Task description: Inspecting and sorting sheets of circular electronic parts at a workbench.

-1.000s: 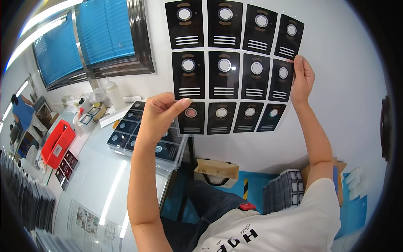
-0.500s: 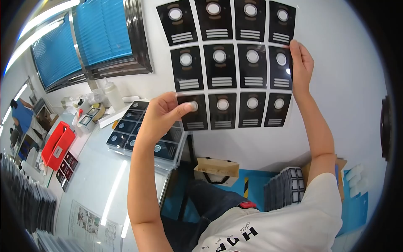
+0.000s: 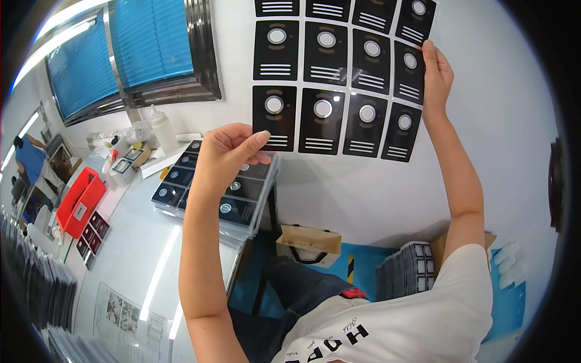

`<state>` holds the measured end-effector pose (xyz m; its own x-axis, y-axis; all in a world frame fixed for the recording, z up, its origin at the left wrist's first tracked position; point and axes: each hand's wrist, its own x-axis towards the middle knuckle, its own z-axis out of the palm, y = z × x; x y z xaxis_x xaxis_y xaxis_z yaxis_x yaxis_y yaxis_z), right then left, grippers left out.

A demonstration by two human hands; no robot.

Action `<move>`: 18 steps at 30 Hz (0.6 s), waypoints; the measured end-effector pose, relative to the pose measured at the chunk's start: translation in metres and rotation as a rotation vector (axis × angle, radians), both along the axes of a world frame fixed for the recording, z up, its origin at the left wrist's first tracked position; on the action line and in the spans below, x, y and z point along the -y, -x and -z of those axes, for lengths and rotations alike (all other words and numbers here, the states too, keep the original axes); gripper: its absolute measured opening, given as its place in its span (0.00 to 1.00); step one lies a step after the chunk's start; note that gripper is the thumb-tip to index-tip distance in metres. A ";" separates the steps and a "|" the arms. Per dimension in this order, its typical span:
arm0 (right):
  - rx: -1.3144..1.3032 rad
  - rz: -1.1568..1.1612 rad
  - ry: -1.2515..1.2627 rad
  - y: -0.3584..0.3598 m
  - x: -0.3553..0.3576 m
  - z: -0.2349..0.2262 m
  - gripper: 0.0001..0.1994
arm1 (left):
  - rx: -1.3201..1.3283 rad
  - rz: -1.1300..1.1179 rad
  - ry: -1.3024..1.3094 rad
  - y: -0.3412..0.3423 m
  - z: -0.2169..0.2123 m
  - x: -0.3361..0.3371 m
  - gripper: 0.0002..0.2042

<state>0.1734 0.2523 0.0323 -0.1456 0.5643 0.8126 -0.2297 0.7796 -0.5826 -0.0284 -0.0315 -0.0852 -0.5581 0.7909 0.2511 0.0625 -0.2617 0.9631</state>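
A clear sheet of black printed panels (image 3: 324, 63) is held up in front of me, tilted against the white wall behind. Each panel carries a pale round window and three white bars. My left hand (image 3: 233, 151) pinches the sheet's lower left corner, thumb in front. At the right edge, my right hand (image 3: 437, 81) grips the sheet with its thumb along the border; its other fingers are partly behind. The sheet's top runs out of view. Under my left hand, a stack of similar panel sheets (image 3: 239, 209) lies on the table, partly covered by my forearm.
On the white table (image 3: 130, 242) stand a red bin (image 3: 82, 202), a squeeze bottle (image 3: 162, 130) and a small dark panel sheet (image 3: 92, 236). Stacked sheets (image 3: 42, 284) fill the left side. A paper bag (image 3: 310, 243) and another stack (image 3: 405, 269) are on the floor. A person in blue (image 3: 33, 160) is far left.
Both hands have raised the sheet, and its lower edge has swung up and tilted. My left hand has shifted slightly left, keeping its pinch at the corner.
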 end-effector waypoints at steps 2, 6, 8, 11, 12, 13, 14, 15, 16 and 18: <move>-0.001 -0.006 -0.002 0.002 0.000 -0.001 0.17 | -0.013 -0.003 0.002 0.002 -0.001 0.001 0.09; -0.001 -0.008 -0.032 0.004 0.003 -0.003 0.18 | 0.002 -0.011 -0.010 0.000 -0.001 0.005 0.09; -0.007 -0.023 -0.018 0.002 0.004 -0.002 0.18 | 0.011 0.006 -0.008 0.000 -0.001 0.003 0.09; -0.030 -0.054 -0.012 0.006 0.006 -0.002 0.17 | 0.023 0.025 -0.035 0.004 0.000 0.004 0.08; -0.030 -0.090 -0.016 0.008 0.007 -0.001 0.17 | 0.013 0.026 -0.034 0.006 0.000 0.005 0.08; -0.030 -0.126 -0.020 0.009 0.008 0.000 0.17 | 0.004 0.027 -0.035 0.008 0.002 0.006 0.07; -0.032 -0.110 -0.032 0.011 0.009 0.001 0.16 | -0.009 0.014 -0.024 0.008 0.001 0.007 0.07; -0.033 -0.098 -0.032 0.011 0.009 0.001 0.16 | -0.010 0.026 -0.024 0.009 0.000 0.007 0.07; -0.029 -0.127 -0.028 0.011 0.009 0.001 0.16 | -0.019 0.027 -0.020 0.009 0.000 0.007 0.07; -0.024 -0.079 0.017 0.013 0.010 -0.001 0.16 | -0.020 0.024 -0.002 0.012 0.000 0.007 0.08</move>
<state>0.1605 0.2424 0.0334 -0.1703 0.5656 0.8069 -0.3041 0.7487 -0.5890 -0.0400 -0.0388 -0.0853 -0.5339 0.8035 0.2635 0.0754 -0.2651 0.9613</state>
